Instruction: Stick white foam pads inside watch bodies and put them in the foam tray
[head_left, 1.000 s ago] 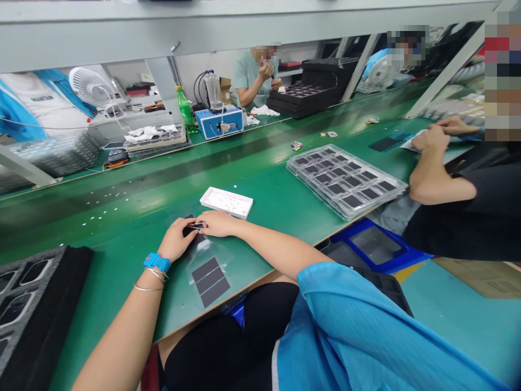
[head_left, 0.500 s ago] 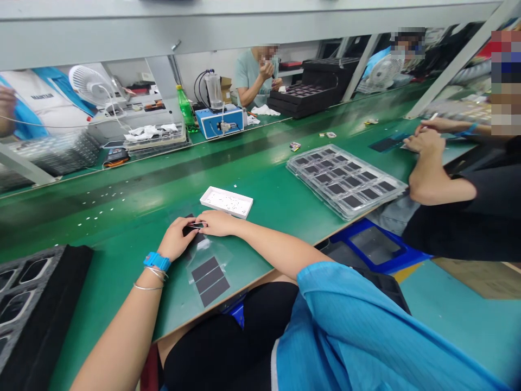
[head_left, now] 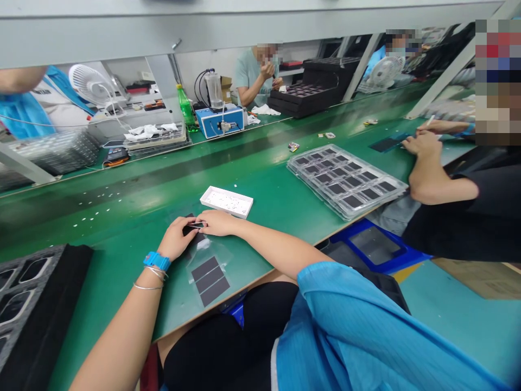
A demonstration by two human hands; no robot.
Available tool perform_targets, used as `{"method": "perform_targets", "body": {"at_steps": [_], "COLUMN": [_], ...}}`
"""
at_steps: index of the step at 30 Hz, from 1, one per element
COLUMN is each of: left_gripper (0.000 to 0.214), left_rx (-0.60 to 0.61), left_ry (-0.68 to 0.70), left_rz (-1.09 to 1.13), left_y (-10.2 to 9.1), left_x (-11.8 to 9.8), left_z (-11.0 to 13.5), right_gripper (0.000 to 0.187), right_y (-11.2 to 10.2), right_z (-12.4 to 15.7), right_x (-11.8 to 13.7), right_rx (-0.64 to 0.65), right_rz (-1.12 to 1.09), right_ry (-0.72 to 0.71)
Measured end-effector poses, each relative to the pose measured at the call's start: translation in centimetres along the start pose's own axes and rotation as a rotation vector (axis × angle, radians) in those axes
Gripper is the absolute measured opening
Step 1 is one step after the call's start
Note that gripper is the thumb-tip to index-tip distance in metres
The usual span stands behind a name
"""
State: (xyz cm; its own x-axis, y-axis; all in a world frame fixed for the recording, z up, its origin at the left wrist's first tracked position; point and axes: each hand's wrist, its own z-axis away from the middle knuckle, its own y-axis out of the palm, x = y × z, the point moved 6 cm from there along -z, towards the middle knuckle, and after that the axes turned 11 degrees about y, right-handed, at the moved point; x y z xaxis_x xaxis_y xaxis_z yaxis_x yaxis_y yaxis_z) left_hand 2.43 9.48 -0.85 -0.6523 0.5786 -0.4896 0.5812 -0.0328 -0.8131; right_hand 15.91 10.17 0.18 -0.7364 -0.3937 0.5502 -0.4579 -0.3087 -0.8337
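Observation:
My left hand (head_left: pixel 177 237) and my right hand (head_left: pixel 218 223) meet over the green bench, fingers closed on opposite ends of a small, thin, dark rectangular piece with a bright edge (head_left: pixel 198 224). Its exact kind is too small to make out. Beneath them lies a dark strip on clear film, partly covered by my left fingers. Closer to me, a clear sheet carries three black rectangular strips (head_left: pixel 210 281). Just beyond my right hand is a shallow white tray (head_left: pixel 226 201) with tiny bits scattered inside.
Stacked clear blister trays (head_left: pixel 345 179) with dark squares lie to the right. A black foam tray (head_left: pixel 49 304) fills the near left. Small white pieces (head_left: pixel 97 203) dot the far green strip. A co-worker's hands (head_left: pixel 425 142) work at right, beside a sloping post.
My hands and the piece between them look unmoved. White pieces and small packets on the far strip have shifted slightly left. A person's arm behind at left has moved.

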Motion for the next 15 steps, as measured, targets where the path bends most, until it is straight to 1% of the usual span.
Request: {"method": "perform_targets", "body": {"at_steps": [8, 15], "left_gripper": [0.039, 0.041], "left_rx": [-0.001, -0.002], "left_ry": [-0.007, -0.009], "left_rz": [0.001, 0.020], "left_y": [-0.06, -0.01], "left_x": [-0.14, -0.13], "left_z": [0.00, -0.02], "right_gripper": [0.025, 0.026], "right_y": [-0.14, -0.12], "right_z": [0.00, 0.10], "right_x": [0.18, 0.26], "right_rx": [-0.015, 0.005], "right_rz": [0.005, 0.026], "right_ry": [-0.010, -0.013]}}
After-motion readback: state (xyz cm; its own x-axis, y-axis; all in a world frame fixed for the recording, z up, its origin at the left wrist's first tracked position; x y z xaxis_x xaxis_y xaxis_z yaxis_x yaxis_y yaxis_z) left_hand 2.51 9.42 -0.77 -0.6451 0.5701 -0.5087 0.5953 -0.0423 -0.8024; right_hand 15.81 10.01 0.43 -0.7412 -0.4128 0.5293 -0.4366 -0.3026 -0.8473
